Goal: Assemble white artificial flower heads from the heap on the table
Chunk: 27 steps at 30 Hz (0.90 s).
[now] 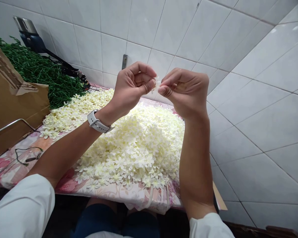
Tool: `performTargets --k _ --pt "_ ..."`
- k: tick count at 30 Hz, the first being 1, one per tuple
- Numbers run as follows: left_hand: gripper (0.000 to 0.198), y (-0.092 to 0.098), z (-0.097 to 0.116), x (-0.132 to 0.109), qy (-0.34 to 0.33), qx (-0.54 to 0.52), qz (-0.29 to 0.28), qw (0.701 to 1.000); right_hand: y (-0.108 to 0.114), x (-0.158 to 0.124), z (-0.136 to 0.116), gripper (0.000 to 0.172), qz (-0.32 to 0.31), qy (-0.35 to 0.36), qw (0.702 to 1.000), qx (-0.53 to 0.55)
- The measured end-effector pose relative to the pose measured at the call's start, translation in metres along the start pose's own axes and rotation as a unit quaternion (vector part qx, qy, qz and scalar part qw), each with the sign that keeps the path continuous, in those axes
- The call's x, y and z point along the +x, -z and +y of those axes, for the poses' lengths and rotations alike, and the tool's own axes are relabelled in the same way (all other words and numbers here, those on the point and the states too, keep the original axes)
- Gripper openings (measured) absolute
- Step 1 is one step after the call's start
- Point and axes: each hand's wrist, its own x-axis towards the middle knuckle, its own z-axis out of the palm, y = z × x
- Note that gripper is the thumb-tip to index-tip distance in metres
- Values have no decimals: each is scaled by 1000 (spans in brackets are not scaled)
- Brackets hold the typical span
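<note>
Both my hands are raised above a large heap of pale cream artificial flowers (pixel 136 148). My left hand (pixel 135 81), with a white watch (pixel 98 121) on its wrist, is pinched closed at the fingertips. A small white flower (pixel 157 84) shows between the two hands, partly hidden by the fingers. My right hand (pixel 185 89) pinches from the other side, thumb against forefinger, at the flower's edge. Exactly how each set of fingertips grips the petals is too small to make out.
A flowered cloth (pixel 72 185) covers the table. On the left stand a cardboard box (pixel 22 115), a pile of green plastic stems (pixel 39 72) and a dark bottle with a steel cap (pixel 29 33). White tiled walls (pixel 263 132) close in behind and right.
</note>
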Motion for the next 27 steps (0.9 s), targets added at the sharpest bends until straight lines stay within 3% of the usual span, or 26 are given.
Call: performTargets --k 7,13,16,21,27 --pt "21 -1 7 -1 63 -36 -29 997 1 -1 -4 49 -10 -54 998 -36" --pt "23 0 9 -2 90 -39 -54 994 2 -1 3 32 -31 -28 997 59" --pt "23 0 8 -3 77 -26 -48 996 2 -1 6 33 -17 -24 998 47" --pt "20 -5 10 -5 -4 13 -1 1000 1 -1 6 41 29 -38 997 -56" --pt "19 -8 12 -6 -29 -5 -11 1000 -1 0 3 37 47 -19 999 -1"
